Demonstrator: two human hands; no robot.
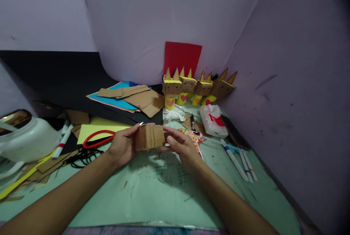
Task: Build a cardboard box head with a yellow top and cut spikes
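Honestly, gripped cardboard between left hand and right hand, could've easily creased wrong squeezing near those scissors.

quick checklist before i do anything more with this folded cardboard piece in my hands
1. Left hand grips the cardboard piece at its left end: ok.
2. Right hand holds its right end, fingers beneath: ok.
3. Piece lifted off the green mat: cannot tell, though it casts a shadow below.
4. Mat right in front of the hands free of clutter: ok.
5. Red-handled scissors lie just left of the left hand, near the wrist: not ok, close to the elbow room.
6. Four finished cardboard figures stand apart at the back wall: ok.
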